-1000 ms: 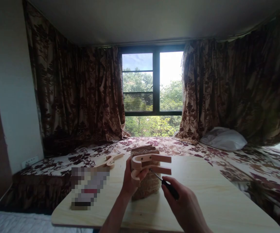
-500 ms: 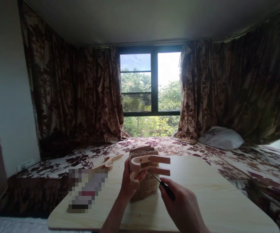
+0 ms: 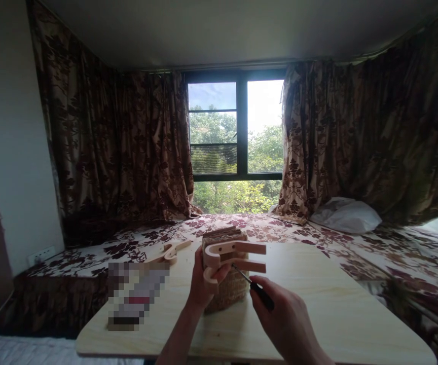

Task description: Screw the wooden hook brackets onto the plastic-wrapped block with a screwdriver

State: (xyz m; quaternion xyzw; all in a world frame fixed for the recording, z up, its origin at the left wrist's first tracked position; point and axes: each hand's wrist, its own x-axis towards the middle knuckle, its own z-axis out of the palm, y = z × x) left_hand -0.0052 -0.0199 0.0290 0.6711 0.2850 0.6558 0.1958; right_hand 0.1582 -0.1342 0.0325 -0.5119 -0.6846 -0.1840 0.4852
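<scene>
My left hand (image 3: pixel 203 284) is closed round a pale curved wooden piece (image 3: pixel 215 250), a hook-like part with two straight prongs pointing right and dark holes in its upper arm. It presses the piece against a rough brown block (image 3: pixel 231 293) that stands on the table. My right hand (image 3: pixel 283 309) grips the black handle of a screwdriver (image 3: pixel 261 296). The metal shaft points up and left, its tip at the lower prong near my left fingers. Whether a screw sits at the tip is too small to tell.
Similar curved wooden pieces (image 3: pixel 171 252) lie at the table's back left. A blurred-out flat item (image 3: pixel 139 296) rests near the left edge of the pale table (image 3: pixel 340 314). Beyond are a flower-patterned ledge (image 3: pixel 264 224), a white bag (image 3: pixel 346 215), curtains and a window.
Both hands hold nearly the same pose. The screwdriver and the wooden piece have barely shifted; the whole view moved very slightly.
</scene>
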